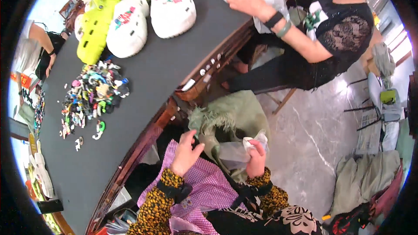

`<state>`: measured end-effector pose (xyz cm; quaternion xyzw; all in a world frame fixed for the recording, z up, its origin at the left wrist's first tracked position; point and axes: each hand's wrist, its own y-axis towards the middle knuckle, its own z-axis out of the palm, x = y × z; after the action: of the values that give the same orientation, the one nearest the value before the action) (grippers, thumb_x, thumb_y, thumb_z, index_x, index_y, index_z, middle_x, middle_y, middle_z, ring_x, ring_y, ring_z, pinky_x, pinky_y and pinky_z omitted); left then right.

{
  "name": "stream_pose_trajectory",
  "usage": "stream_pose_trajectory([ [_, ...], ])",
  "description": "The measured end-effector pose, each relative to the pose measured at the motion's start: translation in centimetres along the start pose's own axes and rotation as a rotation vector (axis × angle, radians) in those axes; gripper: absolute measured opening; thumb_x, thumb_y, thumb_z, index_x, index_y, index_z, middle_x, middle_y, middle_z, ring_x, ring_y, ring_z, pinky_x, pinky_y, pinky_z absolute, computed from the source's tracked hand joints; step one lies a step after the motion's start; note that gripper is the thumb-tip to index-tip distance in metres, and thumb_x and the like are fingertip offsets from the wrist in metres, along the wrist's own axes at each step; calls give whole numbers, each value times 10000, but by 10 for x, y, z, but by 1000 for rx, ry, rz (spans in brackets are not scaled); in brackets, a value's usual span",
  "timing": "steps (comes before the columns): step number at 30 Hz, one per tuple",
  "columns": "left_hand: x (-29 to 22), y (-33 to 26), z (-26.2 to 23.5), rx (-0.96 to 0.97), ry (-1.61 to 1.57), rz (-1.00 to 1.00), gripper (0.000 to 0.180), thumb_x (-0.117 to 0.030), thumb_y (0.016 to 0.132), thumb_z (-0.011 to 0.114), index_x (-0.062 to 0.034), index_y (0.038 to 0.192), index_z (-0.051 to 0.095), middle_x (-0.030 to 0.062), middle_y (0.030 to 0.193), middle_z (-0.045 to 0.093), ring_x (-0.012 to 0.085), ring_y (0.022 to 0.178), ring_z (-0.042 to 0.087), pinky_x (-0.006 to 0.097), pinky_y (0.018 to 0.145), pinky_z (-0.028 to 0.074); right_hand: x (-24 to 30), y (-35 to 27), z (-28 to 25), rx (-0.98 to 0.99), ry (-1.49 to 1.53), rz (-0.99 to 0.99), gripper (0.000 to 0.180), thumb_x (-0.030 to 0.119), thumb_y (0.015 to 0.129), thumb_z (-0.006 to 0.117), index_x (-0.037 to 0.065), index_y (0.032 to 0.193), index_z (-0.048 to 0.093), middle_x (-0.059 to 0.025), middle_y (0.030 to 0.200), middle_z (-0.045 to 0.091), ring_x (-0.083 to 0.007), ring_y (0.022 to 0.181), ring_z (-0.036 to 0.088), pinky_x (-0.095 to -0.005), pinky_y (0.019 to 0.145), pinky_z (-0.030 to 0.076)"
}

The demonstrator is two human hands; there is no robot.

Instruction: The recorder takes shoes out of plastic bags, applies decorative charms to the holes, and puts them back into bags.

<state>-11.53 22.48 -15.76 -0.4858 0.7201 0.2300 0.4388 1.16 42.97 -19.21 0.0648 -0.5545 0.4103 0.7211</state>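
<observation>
My right hand (256,160) is closed on a clear plastic bag (233,154), part of it bunched white at the fingertips. The bag hangs over a pale green woven sack (250,111) whose mouth gapes beside the table. My left hand (187,153) holds nothing, its fingers apart, above the purple checked cloth (207,178) across my lap. On the dark table (148,82) lies a heap of small colourful shoe charms (98,89). White clogs (173,11) with charms on them and lime-green clogs (93,28) stand at the table's far end.
Across the table corner sits a co-worker (344,30), both hands on a clear plastic bag (276,6). Another person's arm (43,45) reaches the table at the left. A wooden edge (143,143) separates the tabletop from my lap. Folded sacks (365,178) lie on the floor at right.
</observation>
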Motion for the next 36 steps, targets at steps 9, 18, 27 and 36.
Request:
stream_pose_trajectory([
  [9,-14,-24,-19,67,-45,42,560,-136,792,716,6,1278,477,133,1197,526,205,939,585,294,753,513,121,-1,34,103,110,-204,288,-22,724,504,-18,997,595,-107,987,636,-178,870,618,-299,772,505],
  [18,-31,-55,-54,131,-30,117,723,-228,764,759,69,1317,402,226,1288,459,285,1030,558,359,879,484,238,-54,92,427,317,-441,404,46,847,403,-25,1240,465,-144,1224,553,-247,1078,582,-364,899,496],
  [27,-32,-55,-34,201,-1158,-105,612,-223,903,574,59,1371,298,236,1260,470,295,1099,511,377,937,443,296,-125,162,1075,602,-423,418,49,937,444,12,1350,395,-177,1262,547,-299,1139,562,-438,976,456],
  [36,103,-225,-72,-122,-40,169,461,-133,911,544,44,1307,388,213,1177,539,308,1061,538,427,914,448,286,-190,235,1241,616,-246,279,6,917,490,25,1196,496,-88,938,624,-173,831,628,-319,759,514],
])
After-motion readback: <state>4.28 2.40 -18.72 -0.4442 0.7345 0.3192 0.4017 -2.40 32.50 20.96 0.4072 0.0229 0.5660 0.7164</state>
